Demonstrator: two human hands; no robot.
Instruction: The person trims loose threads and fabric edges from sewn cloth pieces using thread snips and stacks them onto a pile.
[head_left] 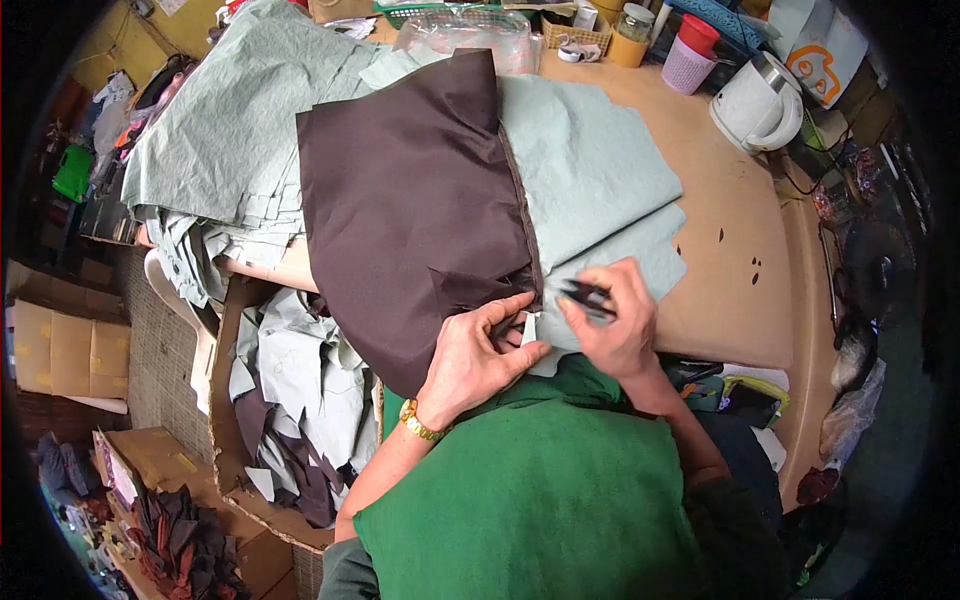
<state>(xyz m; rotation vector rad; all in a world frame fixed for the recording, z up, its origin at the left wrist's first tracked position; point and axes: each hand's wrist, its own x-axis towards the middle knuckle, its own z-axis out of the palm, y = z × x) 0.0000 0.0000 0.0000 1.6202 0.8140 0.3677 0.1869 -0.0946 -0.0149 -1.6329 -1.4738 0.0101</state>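
Note:
A dark brown fabric piece lies joined along a seam to a pale grey-green piece on the table. My left hand, with a gold watch at the wrist, pinches the fabric at the near end of the seam, where a small pale flap stands up between thumb and fingers. Just right of that seam end, my right hand is closed round small black thread snips. Motion blurs the snips, so I cannot tell whether the blades touch the cloth.
Stacked pale fabric covers the table's left side. Below it stands a cardboard box of pale and brown scraps. A white kettle, a lilac cup and a jar line the back right. Green cloth covers my lap.

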